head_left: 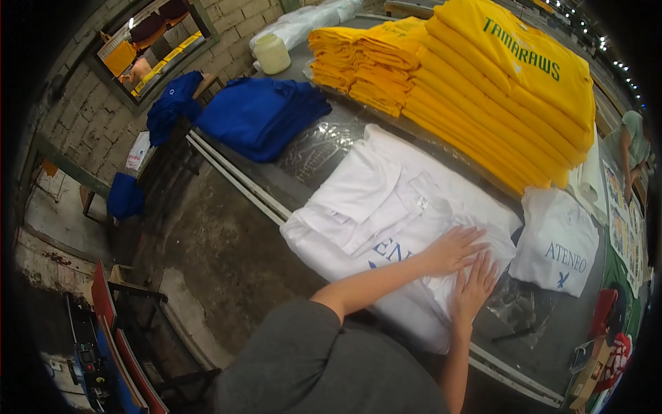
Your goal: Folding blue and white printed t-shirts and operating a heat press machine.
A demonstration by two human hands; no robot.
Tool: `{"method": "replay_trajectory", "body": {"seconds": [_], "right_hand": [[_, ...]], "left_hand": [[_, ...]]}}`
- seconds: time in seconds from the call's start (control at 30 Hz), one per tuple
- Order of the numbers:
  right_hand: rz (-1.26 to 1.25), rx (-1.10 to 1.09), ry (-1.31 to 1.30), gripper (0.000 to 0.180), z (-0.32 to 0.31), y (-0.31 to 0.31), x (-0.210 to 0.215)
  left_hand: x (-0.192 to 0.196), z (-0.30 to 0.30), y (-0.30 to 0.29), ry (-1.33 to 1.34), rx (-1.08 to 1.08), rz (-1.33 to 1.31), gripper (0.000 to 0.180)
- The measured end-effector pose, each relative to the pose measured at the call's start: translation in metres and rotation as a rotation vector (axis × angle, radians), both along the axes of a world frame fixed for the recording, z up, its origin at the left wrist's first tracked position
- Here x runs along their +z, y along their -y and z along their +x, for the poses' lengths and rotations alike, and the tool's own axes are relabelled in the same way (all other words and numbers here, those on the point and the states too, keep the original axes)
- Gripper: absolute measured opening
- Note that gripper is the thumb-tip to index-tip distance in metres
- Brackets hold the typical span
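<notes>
Several red panels (103, 295) stand at the far left, down near the floor (200, 228). Above and just right of them, one blue garment (125, 196) hangs low, and another blue garment (172, 103) lies higher up, near a window (164, 45) in the block wall (89, 117). Next comes a stack of folded blue garments (255, 117) at the left end of the grey table (303, 188), with a pale, translucent jar (272, 54) behind it and a white bundle in plastic (307, 26) beside the jar. A clear plastic sheet (323, 143) lies between the blue stack and the white cloth.

At the near edge of the table, in front of the person, a white shirt (407, 224) with blue lettering lies rumpled on more white cloth (476, 200). The left hand (455, 250) presses palm-down on its right part, fingers extended; the right hand (474, 286) lies just beside it, flat, fingers slightly spread. Both hands are open and grasp nothing.

Behind the white cloth rise tall piles of folded yellow shirts (483, 117). To the right, a folded white shirt with a blue print (560, 238) rests on the table. At the far right is another person (633, 134) in a pale top.
</notes>
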State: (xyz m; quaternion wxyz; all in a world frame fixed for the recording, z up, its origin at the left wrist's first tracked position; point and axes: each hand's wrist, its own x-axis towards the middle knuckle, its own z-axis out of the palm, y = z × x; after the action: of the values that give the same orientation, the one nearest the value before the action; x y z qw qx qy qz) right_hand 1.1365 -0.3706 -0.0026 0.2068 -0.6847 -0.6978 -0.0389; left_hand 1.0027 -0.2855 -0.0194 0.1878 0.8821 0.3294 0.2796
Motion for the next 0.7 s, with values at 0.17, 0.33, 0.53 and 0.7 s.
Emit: {"method": "replay_trajectory", "body": {"seconds": [0.17, 0.33, 0.53, 0.7], "right_hand": [[-0.074, 0.167, -0.973, 0.021, 0.080, 0.072, -0.010], [-0.662, -0.098, -1.640, 0.023, 0.122, 0.195, -0.017], [-0.864, -0.248, -1.029, 0.074, 0.101, 0.213, -0.123], [-0.404, -0.238, -1.952, 0.067, 0.035, 0.189, -0.180]], "left_hand": [[-0.004, -0.080, 0.073, -0.289, 0.060, -0.020, 0.054], [-0.037, -0.215, 0.199, -0.197, 0.096, -0.151, 0.047], [-0.138, -0.335, 0.162, 0.659, 1.257, -0.812, 0.093], [-0.142, -0.381, 0.122, 0.682, 0.677, -1.307, 0.074]]}}
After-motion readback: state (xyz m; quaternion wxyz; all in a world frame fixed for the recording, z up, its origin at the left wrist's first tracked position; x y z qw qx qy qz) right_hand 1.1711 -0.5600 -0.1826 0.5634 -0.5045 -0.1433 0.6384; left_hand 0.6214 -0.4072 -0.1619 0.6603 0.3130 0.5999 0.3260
